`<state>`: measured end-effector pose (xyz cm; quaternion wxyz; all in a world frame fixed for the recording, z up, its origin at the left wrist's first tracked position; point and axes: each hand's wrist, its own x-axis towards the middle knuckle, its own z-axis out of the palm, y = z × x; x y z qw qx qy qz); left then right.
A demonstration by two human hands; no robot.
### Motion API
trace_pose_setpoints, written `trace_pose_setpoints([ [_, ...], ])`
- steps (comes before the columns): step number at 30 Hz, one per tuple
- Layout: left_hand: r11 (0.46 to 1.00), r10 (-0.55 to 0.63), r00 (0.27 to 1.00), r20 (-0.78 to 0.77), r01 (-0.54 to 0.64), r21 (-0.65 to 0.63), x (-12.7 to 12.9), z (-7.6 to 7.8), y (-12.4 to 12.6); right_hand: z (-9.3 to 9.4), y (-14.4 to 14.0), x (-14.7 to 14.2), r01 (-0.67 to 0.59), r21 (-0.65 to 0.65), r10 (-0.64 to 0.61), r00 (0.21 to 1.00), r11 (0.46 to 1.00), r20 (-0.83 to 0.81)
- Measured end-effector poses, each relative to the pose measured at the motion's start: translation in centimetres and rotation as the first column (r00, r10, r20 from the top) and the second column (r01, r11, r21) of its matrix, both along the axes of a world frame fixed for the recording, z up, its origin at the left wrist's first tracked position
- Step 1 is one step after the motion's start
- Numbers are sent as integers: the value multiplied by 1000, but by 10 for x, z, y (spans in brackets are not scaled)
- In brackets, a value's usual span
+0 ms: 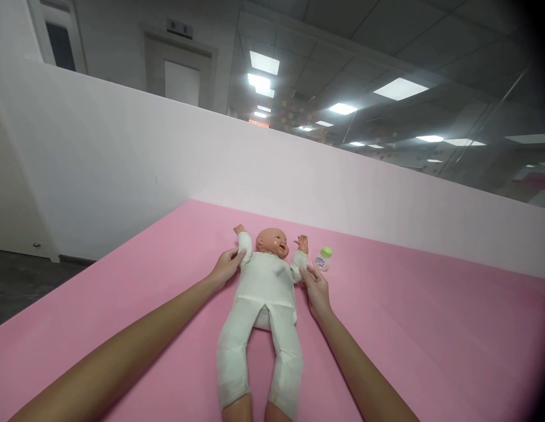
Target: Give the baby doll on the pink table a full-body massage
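- Doll (264,281) in white suit lies face up on pink mat (408,328).
- Left hand (226,266) grips its sleeve; right hand (317,287) pinches the other sleeve (bottle (323,258) just beside).

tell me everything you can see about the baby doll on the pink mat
The baby doll lies face up on the pink mat, head away from the camera, legs stretched toward it. It wears a soft-looking white one-piece suit; the bald head, hands and lower legs look like plastic. Both arms are raised beside the head. The left hand touches one sleeve near the shoulder, the right hand touches the other. A small bottle with a green cap lies just beside it.
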<state>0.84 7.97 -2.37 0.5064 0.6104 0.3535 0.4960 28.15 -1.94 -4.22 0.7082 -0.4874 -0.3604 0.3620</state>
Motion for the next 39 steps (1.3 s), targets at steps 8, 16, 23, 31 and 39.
trace_pose_setpoints([
  [8,996,59,997,41,-62,69,-2,-4,0,1,1,3,45,-58,-45,999,997,0],
  [16,991,126,989,79,-123,-46,-1,2,-6,1,1,4,40,-51,-38,998,998,40],
  [23,993,111,994,26,-110,-35,-2,4,-7,1,1,6,42,-80,-39,998,996,47],
  [31,999,-32,995,93,31,12,0,5,-4,2,0,-1,-43,46,45,998,998,-47],
  [39,997,-68,990,126,63,49,1,8,-8,-1,0,-4,-92,54,94,995,994,-41],
])
